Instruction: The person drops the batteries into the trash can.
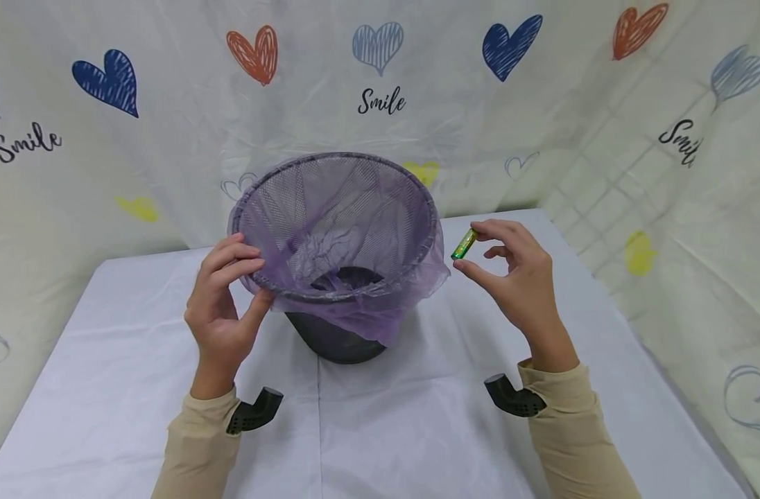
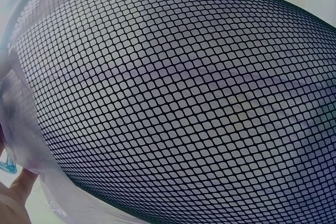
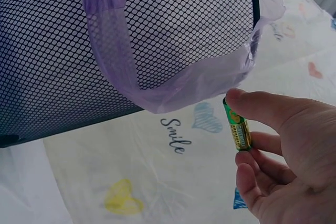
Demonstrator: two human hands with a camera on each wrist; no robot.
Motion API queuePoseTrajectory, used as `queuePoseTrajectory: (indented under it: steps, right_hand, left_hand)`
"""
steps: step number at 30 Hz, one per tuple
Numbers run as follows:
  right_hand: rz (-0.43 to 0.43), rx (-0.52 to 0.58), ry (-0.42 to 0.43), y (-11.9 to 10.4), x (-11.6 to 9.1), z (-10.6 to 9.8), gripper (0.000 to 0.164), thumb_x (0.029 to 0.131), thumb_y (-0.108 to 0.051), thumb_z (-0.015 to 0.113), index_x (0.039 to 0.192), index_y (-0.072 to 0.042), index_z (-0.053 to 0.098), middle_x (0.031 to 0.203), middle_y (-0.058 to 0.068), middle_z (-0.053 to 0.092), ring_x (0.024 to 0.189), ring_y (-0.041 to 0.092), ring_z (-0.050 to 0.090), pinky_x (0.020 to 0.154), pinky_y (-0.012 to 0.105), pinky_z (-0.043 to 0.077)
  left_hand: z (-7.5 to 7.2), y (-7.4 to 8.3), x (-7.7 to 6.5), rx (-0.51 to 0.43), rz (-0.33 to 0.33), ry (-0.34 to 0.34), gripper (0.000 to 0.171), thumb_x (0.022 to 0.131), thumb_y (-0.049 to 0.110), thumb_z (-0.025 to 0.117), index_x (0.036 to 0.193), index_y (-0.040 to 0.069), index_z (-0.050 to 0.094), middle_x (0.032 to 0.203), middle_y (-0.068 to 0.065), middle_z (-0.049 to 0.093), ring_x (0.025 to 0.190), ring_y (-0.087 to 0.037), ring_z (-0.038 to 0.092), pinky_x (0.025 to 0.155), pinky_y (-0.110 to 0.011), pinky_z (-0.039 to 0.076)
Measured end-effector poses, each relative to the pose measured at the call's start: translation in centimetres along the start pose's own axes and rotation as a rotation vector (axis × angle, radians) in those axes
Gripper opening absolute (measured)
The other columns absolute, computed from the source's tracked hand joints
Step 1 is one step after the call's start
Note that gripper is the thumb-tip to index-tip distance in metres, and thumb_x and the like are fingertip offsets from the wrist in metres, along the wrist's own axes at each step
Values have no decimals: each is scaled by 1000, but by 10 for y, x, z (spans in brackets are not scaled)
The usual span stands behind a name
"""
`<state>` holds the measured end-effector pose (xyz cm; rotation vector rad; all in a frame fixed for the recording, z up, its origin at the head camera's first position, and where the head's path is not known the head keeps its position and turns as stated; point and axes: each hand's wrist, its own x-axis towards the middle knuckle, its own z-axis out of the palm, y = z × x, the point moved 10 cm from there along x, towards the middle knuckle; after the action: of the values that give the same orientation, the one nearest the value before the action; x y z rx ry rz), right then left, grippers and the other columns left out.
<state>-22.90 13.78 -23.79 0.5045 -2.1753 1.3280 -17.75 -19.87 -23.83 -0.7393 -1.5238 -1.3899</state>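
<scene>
A black mesh wastebasket stands tilted toward me, lined with a thin purple plastic bag folded over its rim. My left hand grips the rim at the near left, fingertips over the edge and thumb beneath the overhanging bag. In the left wrist view the mesh wall fills most of the picture, and only part of the thumb shows. Right of the basket, my right hand pinches a small green and gold battery end to end between thumb and fingertips. The battery is apart from the bag.
A white cloth covers the table. Behind and to the right hangs a pale curtain printed with hearts and the word Smile. A black curved mount sits at the left wrist, another mount at the right.
</scene>
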Motion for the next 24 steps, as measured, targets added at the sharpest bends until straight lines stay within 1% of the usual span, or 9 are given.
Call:
queuePoseTrajectory:
  steps: [3, 9, 16, 20, 24]
  right_hand:
    - [-5, 19, 13, -2, 1, -3, 48, 62, 11, 75, 109, 6, 62, 106, 20, 58, 94, 17, 55, 73, 17, 50]
    - [-13, 73, 37, -6, 1, -4, 49, 63, 11, 75, 109, 4, 62, 106, 20, 57, 95, 17, 55, 74, 17, 50]
    - [-28, 117, 48, -13, 3, -4, 48, 64, 13, 72, 110, 7, 61, 107, 22, 56, 96, 22, 55, 75, 19, 51]
    - [-22, 180, 62, -15, 5, -3, 49, 65, 16, 69, 113, 10, 59, 110, 24, 54, 97, 20, 55, 76, 20, 51]
    - [-18, 258, 90, -17, 5, 0, 49, 66, 17, 68, 114, 12, 57, 111, 23, 53, 99, 20, 55, 77, 21, 50]
  left_hand:
    - [2, 3, 1, -4, 6, -1, 30, 76, 12, 70, 89, -14, 61, 99, -21, 62, 112, -41, 50, 106, -47, 37]
    - [3, 4, 1, 10, 1, -10, 30, 77, 12, 69, 89, -14, 61, 100, -21, 61, 112, -41, 50, 106, -47, 37]
    - [4, 6, 1, -1, 6, -5, 30, 76, 12, 69, 89, -14, 61, 99, -22, 61, 111, -41, 50, 106, -47, 38]
    - [5, 7, 2, -3, 10, -7, 30, 76, 11, 69, 88, -14, 61, 98, -23, 61, 111, -41, 50, 105, -47, 38]
    - [3, 8, 3, 17, 4, -11, 31, 77, 13, 69, 89, -14, 61, 99, -22, 61, 111, -40, 50, 106, -46, 38]
